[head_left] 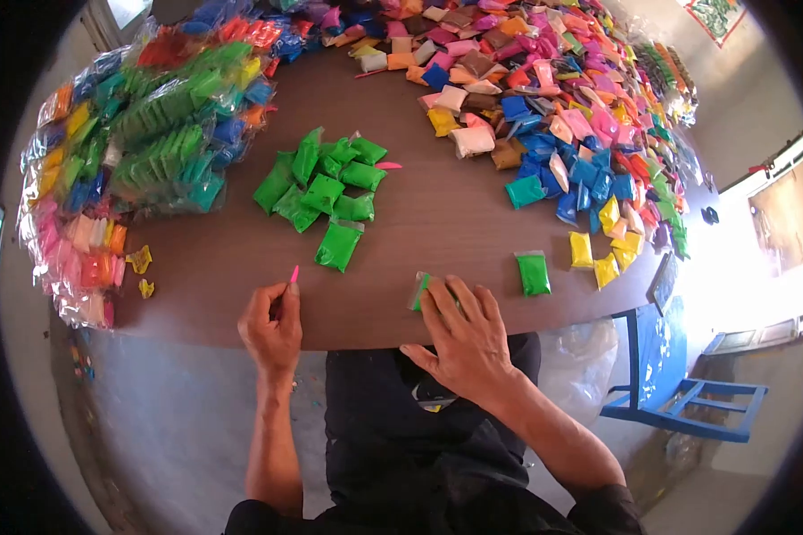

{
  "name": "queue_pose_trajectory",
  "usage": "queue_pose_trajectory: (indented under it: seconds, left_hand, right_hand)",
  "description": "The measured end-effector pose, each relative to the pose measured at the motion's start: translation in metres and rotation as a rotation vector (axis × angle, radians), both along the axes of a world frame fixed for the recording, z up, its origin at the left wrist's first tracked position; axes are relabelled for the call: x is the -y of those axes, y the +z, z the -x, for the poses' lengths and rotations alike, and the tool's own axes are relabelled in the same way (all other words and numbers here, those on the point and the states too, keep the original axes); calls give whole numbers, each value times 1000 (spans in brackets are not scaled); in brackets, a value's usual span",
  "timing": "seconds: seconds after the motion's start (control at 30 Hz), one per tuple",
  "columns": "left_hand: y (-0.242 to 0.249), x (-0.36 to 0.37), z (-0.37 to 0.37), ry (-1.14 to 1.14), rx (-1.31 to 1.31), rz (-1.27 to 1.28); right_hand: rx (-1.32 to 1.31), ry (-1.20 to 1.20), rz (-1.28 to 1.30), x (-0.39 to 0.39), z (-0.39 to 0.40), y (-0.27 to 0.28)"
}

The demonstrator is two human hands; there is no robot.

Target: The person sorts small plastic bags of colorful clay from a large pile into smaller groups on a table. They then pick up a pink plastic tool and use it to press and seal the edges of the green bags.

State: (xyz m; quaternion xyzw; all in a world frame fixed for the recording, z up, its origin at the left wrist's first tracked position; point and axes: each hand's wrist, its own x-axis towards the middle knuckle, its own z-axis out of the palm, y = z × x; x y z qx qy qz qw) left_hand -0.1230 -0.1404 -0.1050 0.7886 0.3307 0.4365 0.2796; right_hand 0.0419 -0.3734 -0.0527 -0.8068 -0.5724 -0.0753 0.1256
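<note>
My left hand is closed around a small pink plastic stick, its pointed tip showing above the thumb and finger. Near the table's front edge, my right hand lies palm down with fingers stretched over a green packet; most of that packet is hidden under the fingers. To the right of it lies another green packet, flat and apart from the hand. Beyond my hands is a loose pile of several green packets. A second pink piece pokes out at the pile's right side.
Clear bags of coloured packets are heaped on the left of the brown table. A big spread of loose mixed-colour packets covers the back and right. Yellow scraps lie at left. A blue chair stands at right.
</note>
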Motion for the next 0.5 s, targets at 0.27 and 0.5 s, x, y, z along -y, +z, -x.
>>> queue_pose_trajectory:
  seconds: [0.27,0.5]
  left_hand:
    - [-2,1,1,31,-12,15]
    - [5,-2,6,-4,4,124]
  right_hand:
    - [36,23,30,-8,-1,5]
    - [-84,-10,-142,4,-6,-2]
